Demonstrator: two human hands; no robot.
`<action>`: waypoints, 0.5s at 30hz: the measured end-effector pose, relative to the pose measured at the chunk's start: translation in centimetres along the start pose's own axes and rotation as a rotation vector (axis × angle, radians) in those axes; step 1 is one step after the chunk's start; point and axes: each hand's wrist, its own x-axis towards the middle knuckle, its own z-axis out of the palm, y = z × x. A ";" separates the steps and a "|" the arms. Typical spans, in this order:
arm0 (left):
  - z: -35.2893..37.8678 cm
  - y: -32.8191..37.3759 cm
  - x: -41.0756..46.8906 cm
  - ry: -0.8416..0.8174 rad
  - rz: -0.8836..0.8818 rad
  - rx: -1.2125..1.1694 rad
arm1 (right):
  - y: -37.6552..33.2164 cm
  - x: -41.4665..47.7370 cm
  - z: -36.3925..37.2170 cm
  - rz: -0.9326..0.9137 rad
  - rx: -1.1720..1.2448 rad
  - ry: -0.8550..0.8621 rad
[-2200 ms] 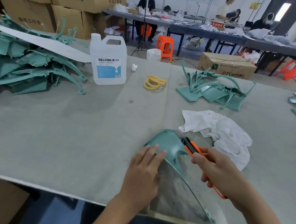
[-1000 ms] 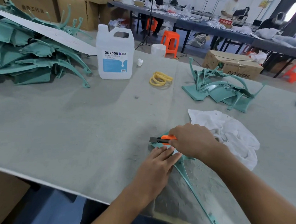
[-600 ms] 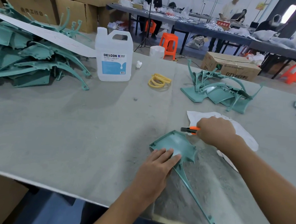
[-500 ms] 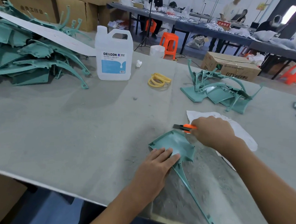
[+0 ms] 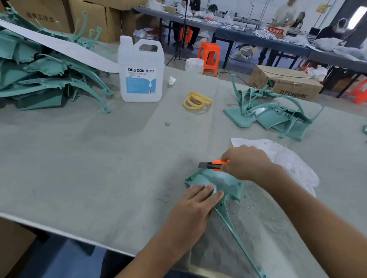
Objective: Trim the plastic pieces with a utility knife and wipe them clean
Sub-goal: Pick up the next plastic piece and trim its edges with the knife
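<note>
A teal plastic piece (image 5: 225, 184) with a wide head and a long thin arm lies on the grey table near its front edge. My left hand (image 5: 193, 205) presses flat on the head, fingers straight. My right hand (image 5: 246, 163) grips an orange utility knife (image 5: 213, 164), its blade pointing left along the far edge of the piece. A crumpled white cloth (image 5: 287, 160) lies just behind my right hand, partly hidden by it.
A big heap of teal pieces (image 5: 39, 76) fills the back left, a smaller pile (image 5: 271, 113) the back right. A white DEXCON jug (image 5: 139, 72) and yellow rubber bands (image 5: 196, 101) stand between them. Shavings litter the table (image 5: 92, 166) by the piece.
My right hand has slid the knife leftwards along the far edge of the piece. My left hand stays pressed on the piece.
</note>
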 end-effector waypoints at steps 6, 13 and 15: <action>-0.1 0.0 -0.1 -0.004 0.003 0.007 | 3.7 0.5 -0.8 0.153 -0.189 0.076; 0.0 0.1 0.0 0.017 0.002 0.002 | 0.3 -1.7 -0.2 -0.090 0.181 -0.036; 0.0 0.1 0.0 0.014 0.008 -0.002 | -0.8 -1.8 0.2 -0.141 0.208 -0.063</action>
